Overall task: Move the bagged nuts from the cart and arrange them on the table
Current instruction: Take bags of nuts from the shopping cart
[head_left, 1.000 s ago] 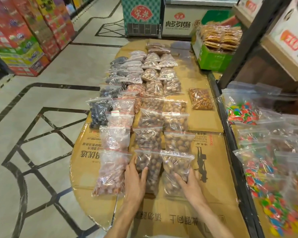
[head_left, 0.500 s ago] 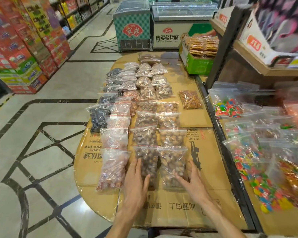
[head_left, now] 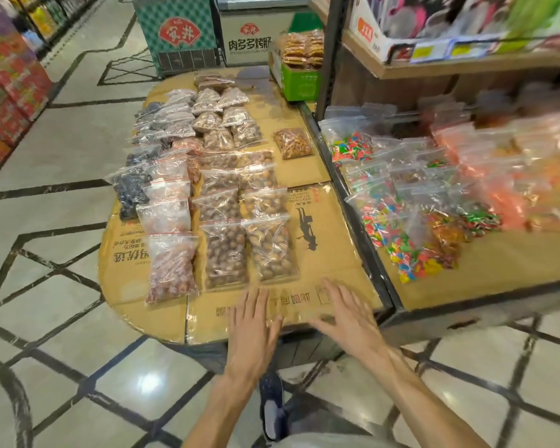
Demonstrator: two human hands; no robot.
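On the cardboard-covered bench point(head_left: 320, 253) the bagged nuts point(head_left: 274, 247) lie in rows, long axes running away from the person. The left hand point(head_left: 253, 321) and right hand point(head_left: 346, 313) hover just before the nearest bags, open, apparently empty.

Bagged candies point(head_left: 411, 253) crowd a shelf (blurred) beyond a green crate point(head_left: 299, 84).
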